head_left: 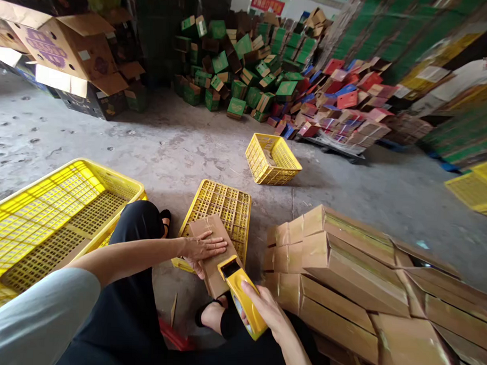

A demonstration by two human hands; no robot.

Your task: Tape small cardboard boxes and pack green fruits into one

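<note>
My left hand (pixel 203 248) lies flat, fingers stretched, on top of a small brown cardboard box (pixel 212 232) that rests on an upturned yellow crate (pixel 222 203) in front of my knees. My right hand (pixel 265 308) is wrapped round a yellow tape dispenser (pixel 241 294), whose head presses on the near end of the same box. My legs in black trousers show below.
A large yellow crate (pixel 46 207) stands at my left. Stacked brown cartons (pixel 344 276) lie at my right. A small yellow basket (pixel 272 159) sits on the concrete floor ahead. Piles of green and red boxes (pixel 271 71) fill the back. A person in white sits far right.
</note>
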